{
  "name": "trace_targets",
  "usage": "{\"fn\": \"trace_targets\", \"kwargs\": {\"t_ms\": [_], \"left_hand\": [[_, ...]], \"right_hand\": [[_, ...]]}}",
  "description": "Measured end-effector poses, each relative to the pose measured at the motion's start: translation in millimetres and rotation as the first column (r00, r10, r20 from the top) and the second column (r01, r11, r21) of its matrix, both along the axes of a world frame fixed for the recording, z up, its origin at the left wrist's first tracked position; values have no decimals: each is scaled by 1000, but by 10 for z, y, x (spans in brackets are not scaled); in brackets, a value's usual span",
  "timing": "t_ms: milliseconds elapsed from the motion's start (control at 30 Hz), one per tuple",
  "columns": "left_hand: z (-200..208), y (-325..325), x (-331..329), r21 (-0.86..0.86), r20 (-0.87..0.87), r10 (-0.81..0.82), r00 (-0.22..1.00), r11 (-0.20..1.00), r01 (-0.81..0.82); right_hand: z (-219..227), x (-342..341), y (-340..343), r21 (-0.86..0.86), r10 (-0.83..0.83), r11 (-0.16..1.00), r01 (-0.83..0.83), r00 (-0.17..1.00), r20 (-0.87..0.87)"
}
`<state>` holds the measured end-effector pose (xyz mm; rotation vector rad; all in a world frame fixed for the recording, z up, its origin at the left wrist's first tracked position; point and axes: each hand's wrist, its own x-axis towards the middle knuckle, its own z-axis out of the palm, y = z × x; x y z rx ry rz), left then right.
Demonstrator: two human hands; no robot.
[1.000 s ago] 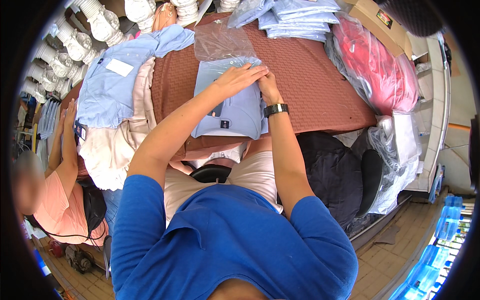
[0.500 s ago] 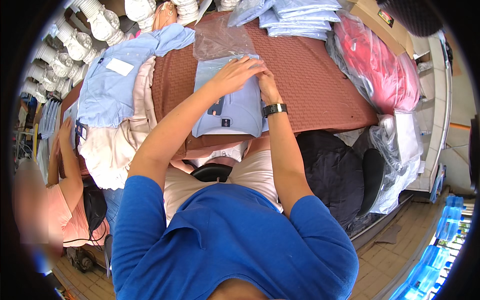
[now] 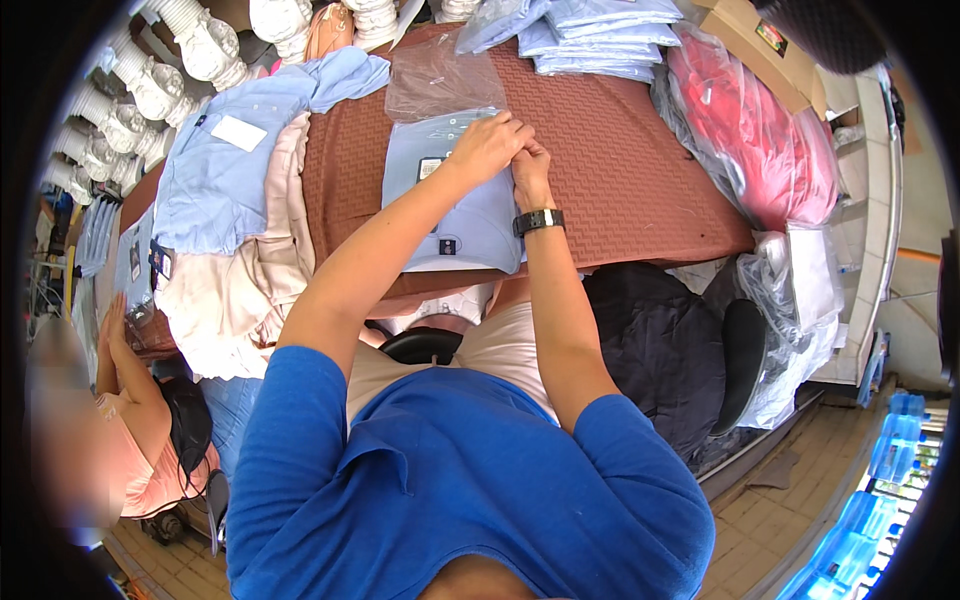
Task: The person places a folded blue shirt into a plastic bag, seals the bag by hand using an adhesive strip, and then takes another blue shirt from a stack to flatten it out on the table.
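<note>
A folded light blue shirt (image 3: 472,228) lies in a clear plastic bag near the front edge of the table, collar label toward me. The unfilled end of the plastic bag (image 3: 440,85) stretches flat beyond it. My left hand (image 3: 488,146) reaches over the shirt to its right edge, fingers bent and pinched at the bag's side. Right beside it, my right hand (image 3: 532,168), with a dark watch on the wrist, is closed at the same edge, and the fingertips of both hands meet. A tag (image 3: 429,168) shows beside my left forearm.
An unfolded light blue shirt (image 3: 222,160) lies on pale cloth (image 3: 225,305) at left. Bagged blue shirts (image 3: 600,35) are stacked at the back, near red bagged clothing (image 3: 760,130) and a cardboard box (image 3: 765,50). A co-worker (image 3: 140,440) sits at far left.
My left hand's spread fingers have drawn together beside my right hand, which has curled closed. The bagged shirt has shifted slightly, uncovering the tag. The co-worker's hands have moved nearer.
</note>
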<state>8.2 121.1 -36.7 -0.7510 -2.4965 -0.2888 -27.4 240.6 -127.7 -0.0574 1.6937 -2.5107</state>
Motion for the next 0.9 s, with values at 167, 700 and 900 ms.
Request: {"fn": "trace_targets", "kwargs": {"t_ms": [167,700,900], "left_hand": [[-113,-72,148,69,22,-12,1000,998,10],[-655,-1492,907,515,426,565,707,491,-703],[-758,-1363,1131,302,793,234,563,651,-697]], "right_hand": [[43,62,-64,-23,-184,983,184,983,22],[164,230,405,712,-68,700,60,998,-17],[599,770,417,954,157,263,-142,982,103]]}}
